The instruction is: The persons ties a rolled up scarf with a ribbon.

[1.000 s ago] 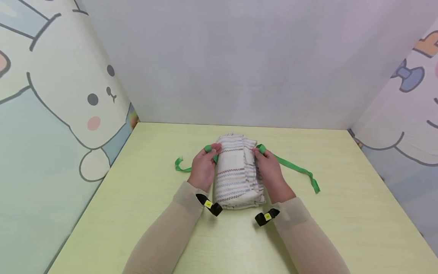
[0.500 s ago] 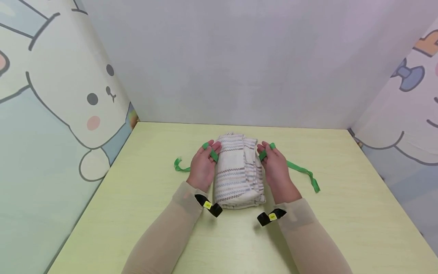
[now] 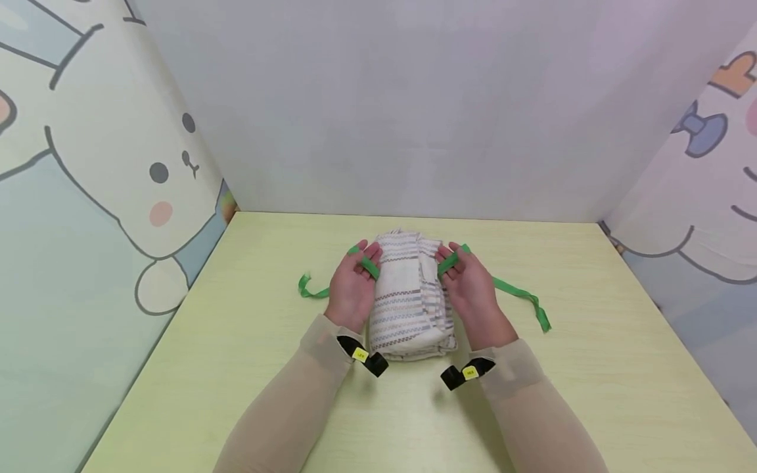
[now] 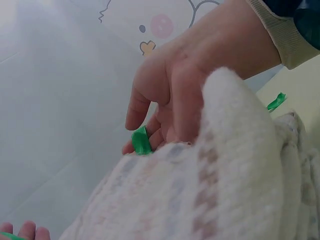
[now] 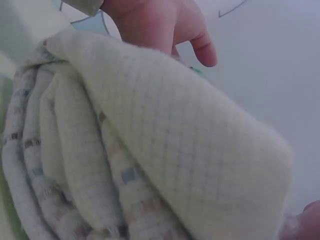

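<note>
A folded striped cloth [image 3: 399,305], white with grey, blue and brown bands, lies on the table as a thick bundle. My left hand [image 3: 350,289] is along its left side, palm turned up, with a green ribbon [image 3: 370,267] lying across its loose fingers. My right hand [image 3: 470,286] mirrors it on the right side, another stretch of green ribbon [image 3: 449,263] crossing its fingers. In the left wrist view the right thumb hangs apart from the ribbon [image 4: 141,140]. The cloth [image 5: 175,115] hides most of the left hand [image 5: 155,22] in the right wrist view.
One loose ribbon end [image 3: 310,287] curls on the table left of the left hand. A longer tail [image 3: 523,295] trails right of the right hand. The pale yellow table [image 3: 236,368] meets a plain back wall [image 3: 414,118] and cartoon-printed side panels.
Both hands have loosened from the ribbon, fingers now more spread with palms up. The right hand moved slightly right off the cloth, then back a little towards it. The cloth stays put.
</note>
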### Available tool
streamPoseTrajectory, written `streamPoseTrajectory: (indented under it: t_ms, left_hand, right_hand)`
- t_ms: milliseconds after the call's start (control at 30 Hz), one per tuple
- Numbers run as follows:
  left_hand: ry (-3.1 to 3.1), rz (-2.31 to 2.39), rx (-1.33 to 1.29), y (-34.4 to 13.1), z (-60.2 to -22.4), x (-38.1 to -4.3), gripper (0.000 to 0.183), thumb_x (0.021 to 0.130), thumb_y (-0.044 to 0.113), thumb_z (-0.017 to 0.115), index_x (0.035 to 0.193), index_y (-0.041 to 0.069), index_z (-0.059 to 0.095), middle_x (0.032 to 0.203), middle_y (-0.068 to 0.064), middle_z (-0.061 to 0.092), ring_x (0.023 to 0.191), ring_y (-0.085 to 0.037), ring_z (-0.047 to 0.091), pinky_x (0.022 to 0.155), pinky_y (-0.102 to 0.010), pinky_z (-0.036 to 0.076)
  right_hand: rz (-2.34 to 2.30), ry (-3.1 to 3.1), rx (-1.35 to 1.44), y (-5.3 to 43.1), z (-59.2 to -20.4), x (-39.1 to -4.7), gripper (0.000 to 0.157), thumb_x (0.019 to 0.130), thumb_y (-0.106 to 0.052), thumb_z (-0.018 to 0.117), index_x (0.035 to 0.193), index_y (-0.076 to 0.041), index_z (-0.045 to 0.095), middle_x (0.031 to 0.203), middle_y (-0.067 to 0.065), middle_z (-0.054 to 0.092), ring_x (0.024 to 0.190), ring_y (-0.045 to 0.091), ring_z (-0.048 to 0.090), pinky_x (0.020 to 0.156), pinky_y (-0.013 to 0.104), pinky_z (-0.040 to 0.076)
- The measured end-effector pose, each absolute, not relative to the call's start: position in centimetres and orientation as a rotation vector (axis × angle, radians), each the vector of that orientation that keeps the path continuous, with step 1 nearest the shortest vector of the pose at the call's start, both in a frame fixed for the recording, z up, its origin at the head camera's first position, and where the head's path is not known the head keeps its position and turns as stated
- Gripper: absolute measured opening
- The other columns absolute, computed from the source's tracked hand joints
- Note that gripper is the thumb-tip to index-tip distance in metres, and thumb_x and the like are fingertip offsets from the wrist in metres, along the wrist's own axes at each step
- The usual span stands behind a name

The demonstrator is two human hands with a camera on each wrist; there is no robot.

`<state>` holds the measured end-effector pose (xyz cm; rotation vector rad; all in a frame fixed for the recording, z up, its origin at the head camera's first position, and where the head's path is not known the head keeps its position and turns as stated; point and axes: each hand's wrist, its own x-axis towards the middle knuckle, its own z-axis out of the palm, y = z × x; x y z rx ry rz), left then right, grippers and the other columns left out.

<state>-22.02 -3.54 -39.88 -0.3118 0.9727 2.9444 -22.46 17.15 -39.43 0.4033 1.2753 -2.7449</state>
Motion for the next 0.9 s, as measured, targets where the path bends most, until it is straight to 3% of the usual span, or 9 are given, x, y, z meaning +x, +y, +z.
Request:
streamPoseTrajectory:
  t_ms: [200, 367, 500, 900]
  left_hand:
    - [1.006, 2.951, -0.342, -3.2, -39.7, -22.0, 0.035, 0.109, 0.009, 0.045, 0.143, 0.004, 0.047, 0.143, -0.017, 0.052, 0.134, -0.027, 0.051, 0.114, -0.034, 0.038]
    - [1.009, 2.964, -0.337, -2.9, -39.4, -21.9, 0.035, 0.111, 0.008, 0.044, 0.145, 0.002, 0.047, 0.144, -0.017, 0.053, 0.134, -0.027, 0.053, 0.112, -0.035, 0.041]
    - [0.991, 2.971, -0.321, -2.8, -39.0, -21.8, 0.036, 0.111, 0.009, 0.041, 0.146, 0.001, 0.046, 0.144, -0.018, 0.052, 0.136, -0.029, 0.051, 0.112, -0.036, 0.04]
    - [1.124, 2.986, -0.302, -2.0, -38.9, -22.1, 0.04, 0.11, 0.011, 0.044, 0.148, -0.001, 0.041, 0.148, -0.018, 0.051, 0.138, -0.029, 0.05, 0.112, -0.033, 0.04]
  right_hand:
    - [-2.706, 1.415, 0.464, 16.2, -39.6, -22.6, 0.046, 0.114, -0.018, 0.036, 0.157, -0.002, 0.035, 0.157, 0.015, 0.043, 0.144, 0.024, 0.044, 0.119, 0.032, 0.03]
    - [-2.771, 1.428, 0.507, 16.1, -39.4, -22.5, 0.036, 0.113, -0.016, 0.039, 0.145, -0.003, 0.049, 0.151, 0.015, 0.051, 0.139, 0.024, 0.05, 0.115, 0.032, 0.037]
    - [-2.812, 1.419, 0.493, 16.0, -38.9, -22.4, 0.03, 0.113, -0.015, 0.038, 0.137, -0.004, 0.052, 0.15, 0.018, 0.051, 0.138, 0.025, 0.051, 0.114, 0.031, 0.039]
    - [-2.816, 1.366, 0.406, 14.5, -37.9, -21.8, 0.043, 0.111, -0.001, 0.036, 0.153, -0.003, 0.044, 0.154, 0.018, 0.047, 0.139, 0.025, 0.051, 0.111, 0.029, 0.042]
